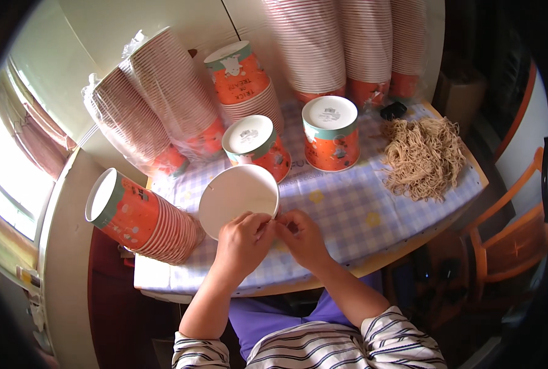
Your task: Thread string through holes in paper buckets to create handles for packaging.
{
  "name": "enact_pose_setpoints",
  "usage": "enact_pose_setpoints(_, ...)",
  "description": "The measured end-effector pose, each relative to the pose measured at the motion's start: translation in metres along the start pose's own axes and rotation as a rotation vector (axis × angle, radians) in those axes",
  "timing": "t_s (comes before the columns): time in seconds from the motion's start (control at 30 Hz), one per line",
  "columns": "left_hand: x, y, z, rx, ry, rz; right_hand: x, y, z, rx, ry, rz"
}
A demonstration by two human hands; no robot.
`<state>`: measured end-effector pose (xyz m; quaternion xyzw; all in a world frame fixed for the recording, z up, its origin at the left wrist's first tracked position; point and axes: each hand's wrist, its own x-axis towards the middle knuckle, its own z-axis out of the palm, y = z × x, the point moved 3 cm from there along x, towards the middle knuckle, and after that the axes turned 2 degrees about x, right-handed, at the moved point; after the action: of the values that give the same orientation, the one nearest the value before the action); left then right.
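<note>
A paper bucket [239, 192], white inside, sits near the front of the table with its open mouth tilted toward me. My left hand [244, 238] covers the near right part of its rim, thumb and fingers pinched there. Right beside it, my right hand [300, 237] is closed in a pinch, fingertips meeting the left ones at the rim. What lies between the right fingertips is too small to make out. Just behind stand two upturned orange and green buckets with white bases, one at the centre [252, 138] and one farther right [331, 140].
A tangled pile of beige cords [426, 157] lies at the table's right, near a small black object [394, 111]. Nested bucket stacks [154, 224] lean at the left; wrapped tall stacks [304, 46] stand at the back. A checked cloth [341, 209] covers the table; a wooden chair [511, 227] stands right.
</note>
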<state>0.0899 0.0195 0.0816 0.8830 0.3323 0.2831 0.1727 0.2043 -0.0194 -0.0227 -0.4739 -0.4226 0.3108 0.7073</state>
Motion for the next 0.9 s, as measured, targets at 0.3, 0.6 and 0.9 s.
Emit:
enact_pose_setpoints(0.3, -0.011, -0.077, -0.060, -0.395, 0.315, -0.140, 0.000, -0.062, -0.014, -0.471, 0.176, -0.470)
enact_pose_setpoints(0.6, -0.029, -0.136, -0.048, -0.697, 0.435, -0.311, 0.019, -0.095, 0.047, -0.950, -0.506, -0.792)
enact_pose_setpoints(0.9, -0.018, -0.074, -0.051, -0.006, 0.090, 0.291, 0.061, -0.127, -0.054, -1.180, -0.433, -0.575)
